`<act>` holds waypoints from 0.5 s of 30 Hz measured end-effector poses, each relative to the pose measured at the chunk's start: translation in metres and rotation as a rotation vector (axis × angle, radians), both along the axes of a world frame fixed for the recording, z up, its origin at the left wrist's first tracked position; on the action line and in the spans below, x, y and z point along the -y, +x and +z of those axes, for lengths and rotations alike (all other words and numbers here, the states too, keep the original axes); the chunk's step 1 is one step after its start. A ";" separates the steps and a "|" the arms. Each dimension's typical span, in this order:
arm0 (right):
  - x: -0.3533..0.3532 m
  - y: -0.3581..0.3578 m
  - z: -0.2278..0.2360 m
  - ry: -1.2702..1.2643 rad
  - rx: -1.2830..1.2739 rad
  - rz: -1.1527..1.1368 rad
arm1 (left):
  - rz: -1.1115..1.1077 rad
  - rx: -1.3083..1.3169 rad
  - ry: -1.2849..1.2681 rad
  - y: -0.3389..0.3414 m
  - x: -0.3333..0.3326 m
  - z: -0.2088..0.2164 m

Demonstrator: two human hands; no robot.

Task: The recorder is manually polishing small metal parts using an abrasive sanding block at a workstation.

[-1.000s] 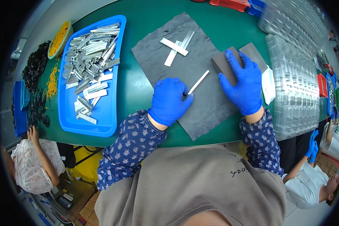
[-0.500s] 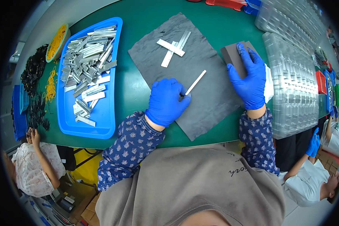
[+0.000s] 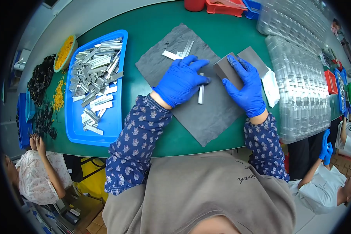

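Observation:
My left hand, in a blue glove, is over the dark grey mat. Its thumb lies across a narrow silvery metal strip and holds it against the mat; the index finger stretches past the strip's far end. My right hand, gloved in blue too, grips a grey rectangular block, tilted at the mat's right edge. A flat grey block lies just behind that hand. Beyond my left fingers, a few more metal strips rest crossed on the mat, partly covered by the hand.
A blue tray heaped with metal strips stands left. Past it are yellow bands, a bowl and black parts. Stacked clear plastic trays and a white cloth sit right. Red bins stand far back; people sit either side.
My left hand has moved forward and slightly right, turning the strip to point more straight away from me. My right hand has come left and nearer, lifting one grey block off the other.

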State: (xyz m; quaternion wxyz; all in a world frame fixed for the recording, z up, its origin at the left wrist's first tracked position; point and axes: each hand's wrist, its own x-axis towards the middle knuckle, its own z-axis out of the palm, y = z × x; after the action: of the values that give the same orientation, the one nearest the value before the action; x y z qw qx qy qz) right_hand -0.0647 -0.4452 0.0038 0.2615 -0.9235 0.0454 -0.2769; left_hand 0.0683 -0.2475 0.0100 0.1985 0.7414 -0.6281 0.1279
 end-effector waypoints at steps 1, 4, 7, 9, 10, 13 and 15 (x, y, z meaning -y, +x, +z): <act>0.000 0.002 0.000 0.001 -0.003 0.005 | -0.003 0.003 0.001 0.001 -0.004 0.001; 0.000 0.002 0.001 -0.014 -0.013 -0.010 | 0.179 -0.146 -0.055 -0.012 -0.010 -0.003; 0.000 0.003 -0.001 -0.054 -0.038 -0.019 | 0.389 -0.307 0.075 -0.039 -0.018 -0.008; 0.002 0.003 -0.004 -0.088 -0.062 -0.027 | 0.393 -0.316 0.034 -0.047 -0.022 -0.012; 0.004 0.004 -0.005 -0.088 -0.079 -0.049 | 0.394 -0.382 0.007 -0.049 -0.026 -0.011; -0.001 0.006 -0.001 -0.103 -0.104 -0.082 | 0.419 -0.444 0.012 -0.049 -0.036 -0.013; -0.015 0.007 0.007 -0.120 -0.112 -0.096 | 0.439 -0.442 0.044 -0.049 -0.037 -0.015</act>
State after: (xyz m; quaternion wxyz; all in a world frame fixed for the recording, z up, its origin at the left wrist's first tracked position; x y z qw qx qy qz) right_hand -0.0579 -0.4299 0.0105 0.1895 -0.9482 0.0874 -0.2394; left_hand 0.0195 -0.2107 -0.0046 0.2818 0.8734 -0.3971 -0.0099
